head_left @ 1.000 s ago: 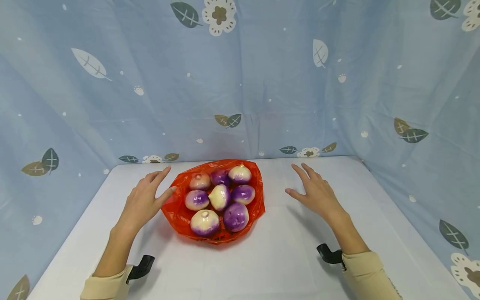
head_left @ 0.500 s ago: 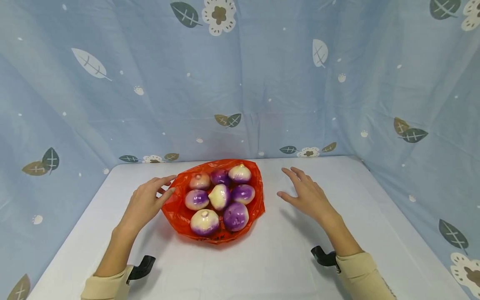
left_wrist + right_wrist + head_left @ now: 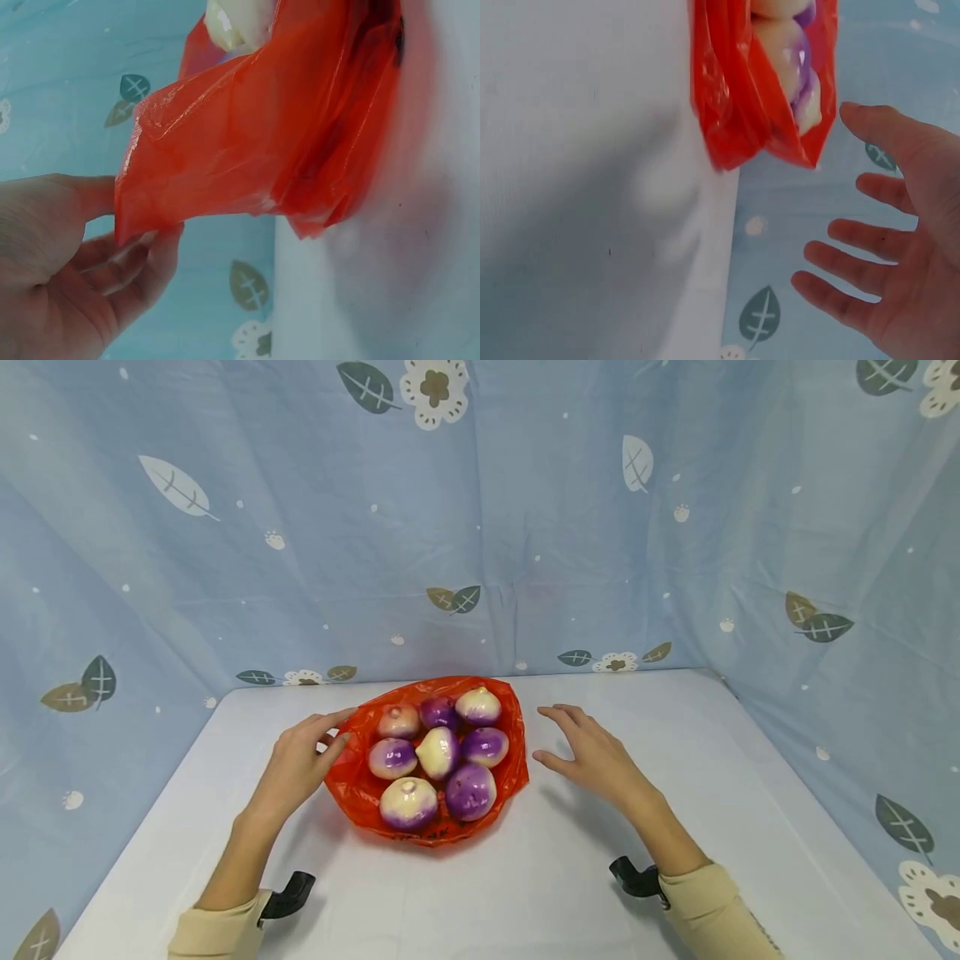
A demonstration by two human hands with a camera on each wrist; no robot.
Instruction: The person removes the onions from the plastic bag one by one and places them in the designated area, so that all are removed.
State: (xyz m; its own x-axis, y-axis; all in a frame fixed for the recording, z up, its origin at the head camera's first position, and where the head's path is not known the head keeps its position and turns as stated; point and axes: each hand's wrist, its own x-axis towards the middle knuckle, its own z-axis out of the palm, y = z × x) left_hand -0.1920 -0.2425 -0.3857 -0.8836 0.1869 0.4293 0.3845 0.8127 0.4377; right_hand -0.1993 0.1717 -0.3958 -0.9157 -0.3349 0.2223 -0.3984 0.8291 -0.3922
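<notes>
A red plastic bag (image 3: 355, 787) lies spread on the table, its mouth facing up. Inside are several glossy round vegetables (image 3: 438, 753), purple and cream, some with pointed tips like onions or turnips. My left hand (image 3: 294, 768) grips the bag's left rim between thumb and fingers; in the left wrist view the red film (image 3: 217, 157) partly hides the fingertips. To the right of the bag, my right hand (image 3: 596, 760) hovers with fingers spread and nothing in them. The right wrist view shows its thumb (image 3: 870, 124) close beside the bag's rim.
A white table (image 3: 450, 902) carries the bag near its back edge. Behind and at both sides hangs a blue curtain (image 3: 337, 543) with leaves and flowers. Black mounts (image 3: 291, 895) sit at both wrists by the beige sleeves (image 3: 712, 906).
My right hand has moved left toward the bag. The left hand's thumb and fingers have drawn closer together at the bag's left rim. The bag and vegetables stay in place.
</notes>
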